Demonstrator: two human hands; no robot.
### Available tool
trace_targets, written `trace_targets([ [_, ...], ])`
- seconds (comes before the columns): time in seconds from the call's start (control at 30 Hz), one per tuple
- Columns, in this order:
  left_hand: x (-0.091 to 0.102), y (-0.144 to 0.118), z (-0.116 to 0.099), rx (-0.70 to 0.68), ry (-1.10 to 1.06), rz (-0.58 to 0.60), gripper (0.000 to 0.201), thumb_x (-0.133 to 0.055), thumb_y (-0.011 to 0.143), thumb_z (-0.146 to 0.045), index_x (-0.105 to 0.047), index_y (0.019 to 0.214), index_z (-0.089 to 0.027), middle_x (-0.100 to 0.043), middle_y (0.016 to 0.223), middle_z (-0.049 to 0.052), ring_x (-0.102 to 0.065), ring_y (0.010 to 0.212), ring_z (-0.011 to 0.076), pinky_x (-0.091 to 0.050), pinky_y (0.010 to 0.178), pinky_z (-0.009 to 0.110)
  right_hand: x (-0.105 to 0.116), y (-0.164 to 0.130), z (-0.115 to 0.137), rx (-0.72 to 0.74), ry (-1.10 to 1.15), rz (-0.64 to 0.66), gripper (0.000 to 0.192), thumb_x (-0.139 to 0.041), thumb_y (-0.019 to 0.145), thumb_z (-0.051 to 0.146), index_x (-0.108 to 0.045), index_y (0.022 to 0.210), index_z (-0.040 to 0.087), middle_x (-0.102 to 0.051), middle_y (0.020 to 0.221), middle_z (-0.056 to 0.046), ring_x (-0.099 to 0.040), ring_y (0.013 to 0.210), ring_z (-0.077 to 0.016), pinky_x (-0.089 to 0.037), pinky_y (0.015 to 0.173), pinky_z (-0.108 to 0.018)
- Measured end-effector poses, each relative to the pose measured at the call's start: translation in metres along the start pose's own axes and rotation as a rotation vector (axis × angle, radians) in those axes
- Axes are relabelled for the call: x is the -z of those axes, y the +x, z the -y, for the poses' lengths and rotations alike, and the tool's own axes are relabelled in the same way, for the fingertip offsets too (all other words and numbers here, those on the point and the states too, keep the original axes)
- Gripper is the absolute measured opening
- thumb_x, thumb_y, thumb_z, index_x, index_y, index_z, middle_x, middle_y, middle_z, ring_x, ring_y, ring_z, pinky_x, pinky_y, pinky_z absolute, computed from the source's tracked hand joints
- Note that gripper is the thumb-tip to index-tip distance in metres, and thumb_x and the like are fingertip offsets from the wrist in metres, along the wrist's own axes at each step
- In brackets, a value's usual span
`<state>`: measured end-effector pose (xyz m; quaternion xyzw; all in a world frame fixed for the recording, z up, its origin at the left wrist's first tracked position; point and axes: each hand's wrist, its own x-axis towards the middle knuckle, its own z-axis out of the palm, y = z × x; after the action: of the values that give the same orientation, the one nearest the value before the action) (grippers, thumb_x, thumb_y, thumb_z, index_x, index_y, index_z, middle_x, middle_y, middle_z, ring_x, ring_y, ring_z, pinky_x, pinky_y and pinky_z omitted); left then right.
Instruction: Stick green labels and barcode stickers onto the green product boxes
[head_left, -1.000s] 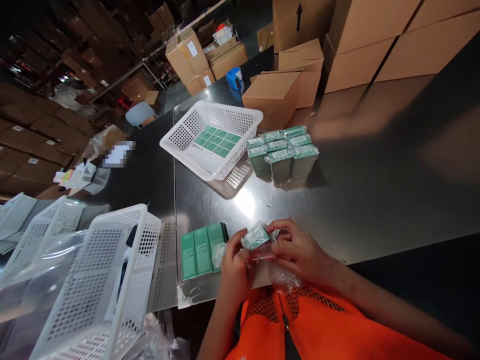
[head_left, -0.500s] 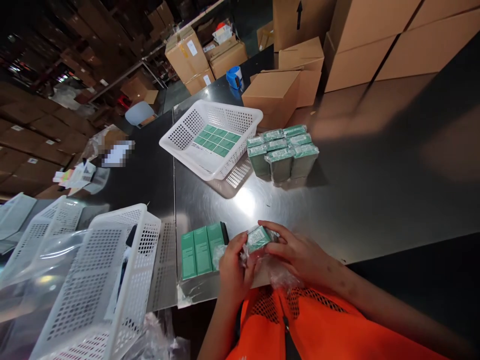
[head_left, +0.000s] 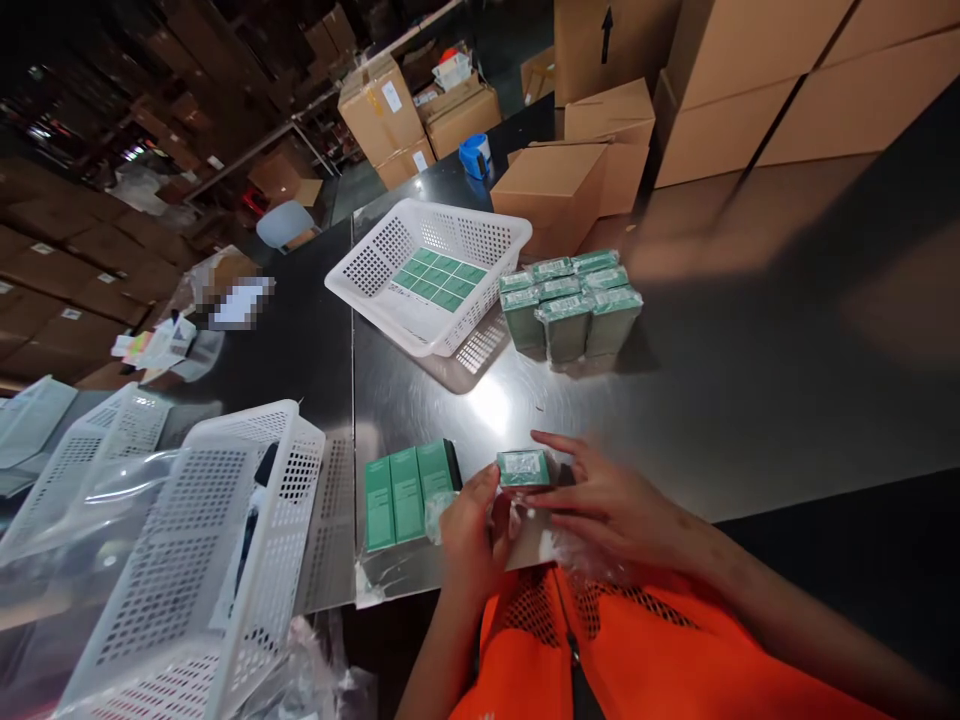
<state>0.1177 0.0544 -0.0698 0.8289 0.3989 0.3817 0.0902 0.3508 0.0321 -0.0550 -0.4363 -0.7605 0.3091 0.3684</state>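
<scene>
A small green box (head_left: 523, 468) in clear plastic wrap stands at the table's near edge, its label facing up. My left hand (head_left: 474, 522) grips its left side between thumb and fingers. My right hand (head_left: 600, 500) is just right of the box with fingers spread, one fingertip close to its lower corner; I cannot tell if it touches. Crumpled clear film (head_left: 577, 555) lies under my right hand. Left of my left hand, three green boxes (head_left: 406, 495) lie side by side. Farther back stands a block of several wrapped green boxes (head_left: 568, 315).
A white basket (head_left: 386, 325) holding a sheet of green labels sits mid-table. Another white basket (head_left: 296, 480) stands at the left with clear plastic over it. Open cartons (head_left: 551, 175), a blue tape dispenser (head_left: 475, 157) and stacked cartons (head_left: 750, 100) are at the back.
My right hand's fingers have opened away from the wrapped box. The box has turned to sit squarer, its label facing up. My left hand stays on it.
</scene>
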Motion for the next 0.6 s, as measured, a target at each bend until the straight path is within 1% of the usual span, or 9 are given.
trace_targets([
  [0.03, -0.001, 0.002, -0.002, 0.002, 0.001, -0.020, 0.043, -0.055, 0.091, -0.013, -0.054, 0.134, -0.020, -0.075, 0.110, 0.011, -0.073, 0.097, 0.0202, -0.059, 0.073, 0.029, 0.002, 0.001, 0.001, 0.016, 0.062, -0.077, 0.024, -0.061, 0.094, 0.031, -0.069, 0.116, 0.029, -0.042, 0.153, -0.010, -0.068, 0.085, -0.0157, -0.056, 0.074, -0.031],
  [0.1, -0.006, 0.007, -0.006, 0.010, 0.006, -0.072, 0.035, -0.055, 0.090, -0.010, -0.060, 0.123, -0.019, -0.076, 0.106, 0.011, -0.074, 0.092, 0.0198, -0.059, 0.070, 0.028, 0.006, 0.007, 0.005, -0.022, 0.122, -0.187, 0.036, -0.067, 0.090, 0.039, -0.061, 0.123, 0.026, -0.054, 0.142, -0.013, -0.068, 0.089, -0.0195, -0.057, 0.075, -0.034],
  [0.17, -0.010, 0.012, -0.010, 0.006, -0.002, -0.101, 0.024, -0.055, 0.089, -0.009, -0.064, 0.108, -0.019, -0.077, 0.100, 0.010, -0.075, 0.088, 0.0195, -0.059, 0.068, 0.028, 0.011, 0.018, 0.009, -0.109, 0.081, -0.158, 0.048, -0.070, 0.087, 0.044, -0.056, 0.130, 0.027, -0.064, 0.126, -0.010, -0.068, 0.086, -0.0200, -0.056, 0.075, -0.034],
  [0.23, -0.013, 0.015, -0.013, 0.003, 0.002, -0.097, 0.019, -0.053, 0.087, -0.009, -0.065, 0.099, -0.019, -0.077, 0.096, 0.010, -0.074, 0.084, 0.0191, -0.058, 0.067, 0.028, 0.016, 0.031, 0.012, -0.153, 0.037, -0.090, 0.041, -0.069, 0.088, 0.042, -0.061, 0.126, 0.027, -0.068, 0.115, -0.007, -0.068, 0.085, -0.0193, -0.055, 0.077, -0.033],
  [0.3, -0.010, 0.015, -0.015, 0.007, 0.041, -0.068, 0.020, -0.052, 0.086, -0.008, -0.065, 0.096, -0.019, -0.076, 0.100, 0.011, -0.074, 0.080, 0.0190, -0.057, 0.064, 0.028, 0.019, 0.044, 0.013, -0.193, 0.095, -0.138, 0.032, -0.069, 0.088, 0.041, -0.069, 0.116, 0.026, -0.069, 0.111, -0.006, -0.067, 0.090, -0.0205, -0.054, 0.079, -0.033],
  [0.4, 0.002, 0.007, -0.019, -0.076, 0.070, -0.006, 0.019, -0.053, 0.082, -0.009, -0.064, 0.094, -0.019, -0.074, 0.115, 0.016, -0.072, 0.071, 0.0178, -0.055, 0.058, 0.028, 0.015, 0.061, 0.013, -0.359, 0.399, -0.275, 0.036, -0.072, 0.081, 0.045, -0.072, 0.108, 0.021, -0.071, 0.104, -0.006, -0.066, 0.086, -0.0206, -0.053, 0.073, -0.032],
  [0.43, 0.008, 0.003, -0.020, -0.118, 0.057, 0.004, 0.017, -0.053, 0.081, -0.009, -0.063, 0.092, -0.019, -0.073, 0.116, 0.016, -0.071, 0.070, 0.0177, -0.054, 0.057, 0.028, 0.010, 0.067, 0.013, -0.425, 0.516, -0.275, 0.039, -0.073, 0.078, 0.047, -0.072, 0.107, 0.020, -0.071, 0.101, -0.006, -0.065, 0.079, -0.0189, -0.052, 0.068, -0.030],
  [0.5, 0.021, -0.009, -0.021, -0.165, 0.034, 0.000, 0.015, -0.054, 0.080, -0.008, -0.061, 0.088, -0.019, -0.074, 0.115, 0.016, -0.072, 0.076, 0.0193, -0.056, 0.062, 0.029, -0.001, 0.077, 0.014, -0.519, 0.689, -0.207, 0.043, -0.074, 0.075, 0.050, -0.073, 0.104, 0.019, -0.070, 0.092, -0.004, -0.061, 0.068, -0.0153, -0.049, 0.061, -0.027],
  [0.6, 0.040, -0.034, -0.022, -0.135, 0.048, -0.053, 0.017, -0.056, 0.078, -0.005, -0.058, 0.086, -0.020, -0.076, 0.107, 0.012, -0.071, 0.096, 0.0240, -0.059, 0.077, 0.035, -0.019, 0.096, 0.010, -0.549, 0.723, -0.168, 0.044, -0.070, 0.076, 0.054, -0.074, 0.101, 0.017, -0.071, 0.086, -0.003, -0.061, 0.069, -0.0155, -0.049, 0.062, -0.027],
])
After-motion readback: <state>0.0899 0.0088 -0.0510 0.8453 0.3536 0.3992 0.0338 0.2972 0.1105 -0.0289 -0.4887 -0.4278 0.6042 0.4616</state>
